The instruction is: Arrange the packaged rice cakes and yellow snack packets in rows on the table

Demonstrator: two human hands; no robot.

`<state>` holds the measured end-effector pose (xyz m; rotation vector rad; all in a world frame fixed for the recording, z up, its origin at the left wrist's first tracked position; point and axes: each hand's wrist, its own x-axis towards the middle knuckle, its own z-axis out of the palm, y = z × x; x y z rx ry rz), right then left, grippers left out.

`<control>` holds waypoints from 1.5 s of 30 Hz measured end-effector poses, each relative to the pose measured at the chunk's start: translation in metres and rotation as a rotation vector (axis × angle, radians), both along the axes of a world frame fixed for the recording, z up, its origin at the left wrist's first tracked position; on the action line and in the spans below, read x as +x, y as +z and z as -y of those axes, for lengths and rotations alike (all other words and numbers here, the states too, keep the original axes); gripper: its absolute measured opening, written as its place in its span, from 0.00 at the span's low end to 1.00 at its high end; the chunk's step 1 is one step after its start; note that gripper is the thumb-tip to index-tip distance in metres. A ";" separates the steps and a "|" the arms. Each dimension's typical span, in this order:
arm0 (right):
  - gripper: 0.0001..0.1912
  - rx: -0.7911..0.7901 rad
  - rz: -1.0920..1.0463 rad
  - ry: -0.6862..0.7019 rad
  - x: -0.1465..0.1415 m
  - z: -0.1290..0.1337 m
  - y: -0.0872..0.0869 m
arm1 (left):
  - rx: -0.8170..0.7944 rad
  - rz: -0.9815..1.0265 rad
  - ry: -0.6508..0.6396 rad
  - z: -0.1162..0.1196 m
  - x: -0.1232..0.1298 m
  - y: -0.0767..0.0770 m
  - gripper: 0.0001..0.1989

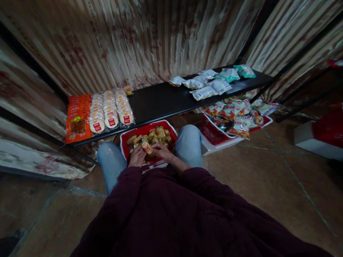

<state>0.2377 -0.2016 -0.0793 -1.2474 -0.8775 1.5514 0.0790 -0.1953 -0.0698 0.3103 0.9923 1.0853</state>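
A red basket full of small golden wrapped snacks stands between my knees. Over it, my left hand and my right hand hold one small yellow packet with a red and white label between their fingers. The left fingers close on the packet's left side, the right fingers on its right side. A similar small packet lies at the back of the black shelf, beside rows of round white packaged cakes.
An orange bag lies at the shelf's left end, white and green packets towards its right. A second red basket heaped with colourful bags sits right of my knee. Metal posts and striped curtains surround the shelf.
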 end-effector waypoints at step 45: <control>0.17 0.089 0.177 0.140 0.001 -0.001 -0.002 | 0.011 -0.191 -0.109 -0.002 0.005 -0.015 0.18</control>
